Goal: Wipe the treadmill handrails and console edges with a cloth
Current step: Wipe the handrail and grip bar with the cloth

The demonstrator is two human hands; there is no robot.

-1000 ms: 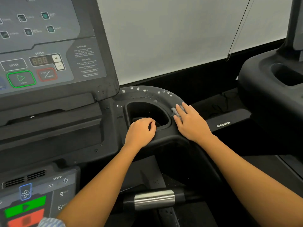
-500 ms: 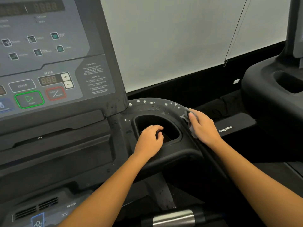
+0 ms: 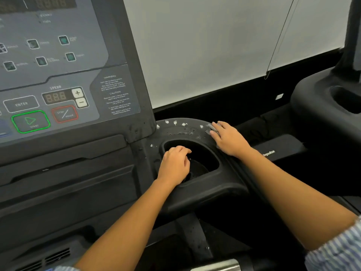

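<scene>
The black console rim [image 3: 181,130] curves round a cup-holder recess [image 3: 203,155] to the right of the control panel [image 3: 58,79]. White foam spots dot the rim's far part. My right hand [image 3: 228,139] lies flat on the rim's right side and presses a small grey cloth [image 3: 212,128], which peeks out under the fingertips. My left hand [image 3: 174,163] rests on the near left edge of the recess with its fingers curled over the lip.
A second black machine [image 3: 330,110] stands at the right. A white blind [image 3: 214,45] with a hanging cord [image 3: 277,42] covers the wall behind. A chrome handrail sensor [image 3: 220,266] shows at the bottom edge.
My right hand has slid the cloth further along the rim, away from me and toward the foam spots. The left hand has kept its place on the recess edge.
</scene>
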